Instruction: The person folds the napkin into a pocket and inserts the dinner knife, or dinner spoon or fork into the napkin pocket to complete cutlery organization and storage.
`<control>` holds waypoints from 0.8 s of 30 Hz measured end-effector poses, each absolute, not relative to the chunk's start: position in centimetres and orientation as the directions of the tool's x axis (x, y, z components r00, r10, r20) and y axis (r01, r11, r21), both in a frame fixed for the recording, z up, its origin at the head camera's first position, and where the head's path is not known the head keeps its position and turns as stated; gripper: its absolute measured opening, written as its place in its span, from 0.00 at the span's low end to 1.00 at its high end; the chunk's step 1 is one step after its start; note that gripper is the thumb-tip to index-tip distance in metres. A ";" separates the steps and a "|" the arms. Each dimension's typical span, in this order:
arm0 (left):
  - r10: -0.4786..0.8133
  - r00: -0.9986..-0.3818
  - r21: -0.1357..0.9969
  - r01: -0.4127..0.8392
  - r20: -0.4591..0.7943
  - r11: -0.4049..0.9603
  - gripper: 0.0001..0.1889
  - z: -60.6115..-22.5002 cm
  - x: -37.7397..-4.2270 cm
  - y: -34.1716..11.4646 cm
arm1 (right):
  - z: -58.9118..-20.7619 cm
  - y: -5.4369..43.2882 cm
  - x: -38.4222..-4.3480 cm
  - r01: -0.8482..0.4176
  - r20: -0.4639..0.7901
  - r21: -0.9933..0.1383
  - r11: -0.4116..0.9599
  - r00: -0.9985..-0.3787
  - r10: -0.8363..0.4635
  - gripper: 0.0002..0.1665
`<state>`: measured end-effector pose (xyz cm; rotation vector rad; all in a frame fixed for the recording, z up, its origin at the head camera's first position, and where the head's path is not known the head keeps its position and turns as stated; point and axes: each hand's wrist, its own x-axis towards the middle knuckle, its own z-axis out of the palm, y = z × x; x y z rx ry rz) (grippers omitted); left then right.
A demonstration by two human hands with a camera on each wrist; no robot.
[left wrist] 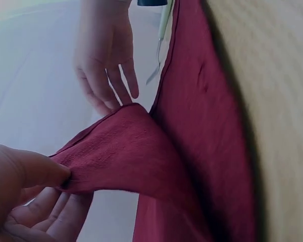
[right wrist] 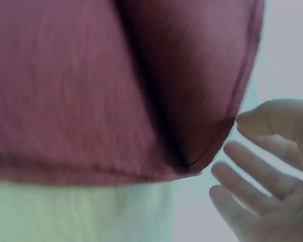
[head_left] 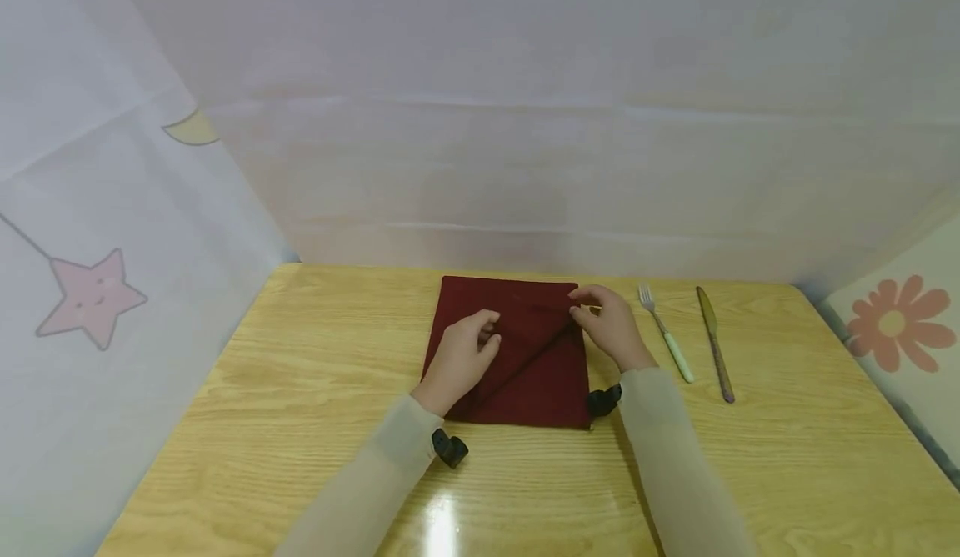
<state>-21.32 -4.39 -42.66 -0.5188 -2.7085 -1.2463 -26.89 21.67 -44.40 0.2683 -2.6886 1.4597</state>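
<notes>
One red cloth (head_left: 543, 386) partly within left hand (head_left: 459, 357) grip, beside right hand (head_left: 611, 329).

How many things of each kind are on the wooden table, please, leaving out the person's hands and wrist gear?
Dark red cloth: 1
Fork: 1
Knife: 1
Total: 3

Muted light, white glare on table (head_left: 817, 457), shadow in cloth (right wrist: 55, 101), right wrist view seemingly soft
</notes>
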 end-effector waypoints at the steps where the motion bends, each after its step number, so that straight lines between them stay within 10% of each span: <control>1: 0.246 -0.935 0.712 0.353 0.255 0.606 0.18 -42.6 -21.5 -4.5 | -44.4 21.6 -27.3 -0.204 0.144 -0.807 0.554 -0.978 -0.149 0.16; 24: 0.091 -0.957 0.760 0.274 0.274 0.590 0.25 -43.1 -26.7 -10.1 | -44.1 18.1 -31.8 -0.319 0.296 -0.731 0.604 -0.945 -0.140 0.07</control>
